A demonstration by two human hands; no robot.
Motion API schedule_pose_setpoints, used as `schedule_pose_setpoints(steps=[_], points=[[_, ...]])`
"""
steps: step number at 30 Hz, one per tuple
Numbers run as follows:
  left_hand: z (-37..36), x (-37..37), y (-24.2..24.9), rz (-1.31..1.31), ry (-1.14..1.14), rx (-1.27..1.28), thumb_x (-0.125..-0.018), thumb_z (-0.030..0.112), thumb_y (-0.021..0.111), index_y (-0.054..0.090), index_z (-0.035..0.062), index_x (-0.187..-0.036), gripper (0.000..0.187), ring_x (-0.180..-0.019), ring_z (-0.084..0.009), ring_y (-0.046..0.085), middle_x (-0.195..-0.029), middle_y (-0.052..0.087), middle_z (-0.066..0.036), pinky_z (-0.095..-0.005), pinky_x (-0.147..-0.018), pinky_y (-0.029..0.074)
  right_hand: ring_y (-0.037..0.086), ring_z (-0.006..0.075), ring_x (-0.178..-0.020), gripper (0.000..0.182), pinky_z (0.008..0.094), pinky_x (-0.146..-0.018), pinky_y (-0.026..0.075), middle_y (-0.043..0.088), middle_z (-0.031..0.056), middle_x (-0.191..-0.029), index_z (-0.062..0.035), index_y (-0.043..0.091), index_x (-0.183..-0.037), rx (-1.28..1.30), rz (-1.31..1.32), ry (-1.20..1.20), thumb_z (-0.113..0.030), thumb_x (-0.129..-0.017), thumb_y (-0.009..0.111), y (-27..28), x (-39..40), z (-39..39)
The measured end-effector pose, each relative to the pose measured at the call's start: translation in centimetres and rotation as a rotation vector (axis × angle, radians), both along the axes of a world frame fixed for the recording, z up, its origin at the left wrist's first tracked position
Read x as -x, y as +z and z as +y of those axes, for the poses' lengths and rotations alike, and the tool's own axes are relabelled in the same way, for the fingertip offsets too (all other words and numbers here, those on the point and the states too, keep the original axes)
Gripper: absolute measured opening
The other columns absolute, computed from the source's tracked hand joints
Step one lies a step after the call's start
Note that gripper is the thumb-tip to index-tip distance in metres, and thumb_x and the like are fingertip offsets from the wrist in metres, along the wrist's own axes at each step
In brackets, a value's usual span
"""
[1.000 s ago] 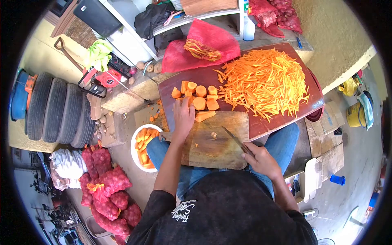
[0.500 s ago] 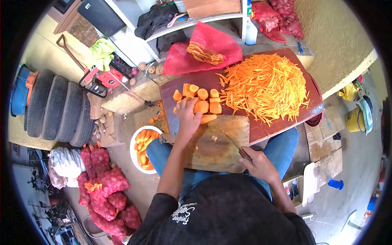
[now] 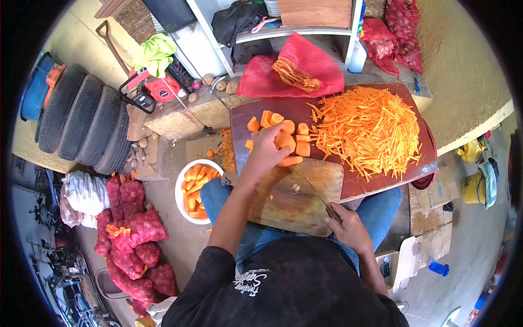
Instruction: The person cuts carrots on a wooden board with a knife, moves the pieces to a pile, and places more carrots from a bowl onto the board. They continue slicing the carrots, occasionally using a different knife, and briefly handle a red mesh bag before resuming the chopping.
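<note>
My left hand [image 3: 264, 151] reaches over the cut carrot pieces at the table's near left, its thumb and fingers closed round a thick carrot chunk [image 3: 285, 141]. More carrot chunks [image 3: 303, 148] stand and lie around it. In my right hand [image 3: 348, 228] is the handle of a knife [image 3: 317, 192], its blade pointing away over the wooden cutting board [image 3: 305, 210]. The board rests across my lap against the table edge, with a small carrot scrap [image 3: 296, 188] on it. A large heap of carrot sticks [image 3: 370, 128] covers the table's right side.
A white tub [image 3: 180, 188] of peeled carrots stands on the floor left of my knee. Red mesh sacks [image 3: 144, 231] lie farther left, below stacked tires [image 3: 87, 117]. Behind the brown-red table [image 3: 248, 111] lies a red mesh bag [image 3: 321, 68]; cardboard [image 3: 436, 218] is at right.
My left hand has moved slightly right and closed on a carrot chunk among the pieces. My right hand still holds the knife over the board. The whole view has shifted a little.
</note>
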State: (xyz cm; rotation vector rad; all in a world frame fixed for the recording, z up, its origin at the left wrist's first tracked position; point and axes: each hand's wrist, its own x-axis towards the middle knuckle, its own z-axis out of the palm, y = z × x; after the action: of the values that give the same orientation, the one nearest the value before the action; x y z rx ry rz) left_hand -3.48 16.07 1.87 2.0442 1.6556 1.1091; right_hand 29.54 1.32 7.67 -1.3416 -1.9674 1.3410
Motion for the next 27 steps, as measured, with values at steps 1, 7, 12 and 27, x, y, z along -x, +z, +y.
schedule_pose_setpoints(steps=[1,7,12,27], points=[[-0.1,0.7,1.0,-0.039,0.026,0.055,-0.075,0.018,0.090,0.069,0.0057,-0.140,0.070,-0.110,-0.0286,0.070,-0.114,0.075,-0.015,-0.0433,-0.101,0.051,0.072,0.0515,-0.102,0.040,0.0495,-0.084,0.058,0.074,0.0304,-0.106,0.0027,0.063,-0.135,0.020,-0.024,0.005,-0.015,-0.100,0.072,0.2,0.0,0.0],[-1.6,7.8,1.1,-0.254,0.116,-0.014,-0.077,0.009,0.084,0.069,0.0012,-0.138,0.063,-0.103,-0.0334,0.075,-0.114,0.076,-0.019,-0.0429,-0.094,0.059,0.072,0.0520,-0.102,0.040,0.0511,-0.085,0.058,0.073,0.0317,-0.107,0.0021,0.063,-0.134,-0.022,0.005,0.001,-0.018,-0.101,0.072,-0.8,-0.4,-0.1],[-1.7,13.7,-2.5,-0.118,0.234,0.085,-0.079,0.007,0.083,0.066,0.0003,-0.144,0.067,-0.124,-0.0366,0.068,-0.128,0.071,-0.024,-0.0438,-0.105,0.055,0.067,0.0409,-0.086,0.037,0.0454,-0.080,0.055,0.068,0.0257,-0.097,0.0034,0.063,-0.132,-0.053,0.046,-0.007,-0.012,-0.100,0.072,-0.6,-0.1,-0.3],[-4.0,5.1,-0.9,-0.087,0.275,-0.094,-0.086,0.004,0.085,0.066,0.0010,-0.142,0.059,-0.124,-0.0335,0.066,-0.136,0.063,-0.018,-0.0420,-0.105,0.056,0.072,0.0432,-0.091,0.042,0.0465,-0.082,0.057,0.072,0.0267,-0.101,0.0033,0.063,-0.136,-0.062,0.028,-0.011,-0.014,-0.099,0.073,-1.0,-0.2,-0.8]])
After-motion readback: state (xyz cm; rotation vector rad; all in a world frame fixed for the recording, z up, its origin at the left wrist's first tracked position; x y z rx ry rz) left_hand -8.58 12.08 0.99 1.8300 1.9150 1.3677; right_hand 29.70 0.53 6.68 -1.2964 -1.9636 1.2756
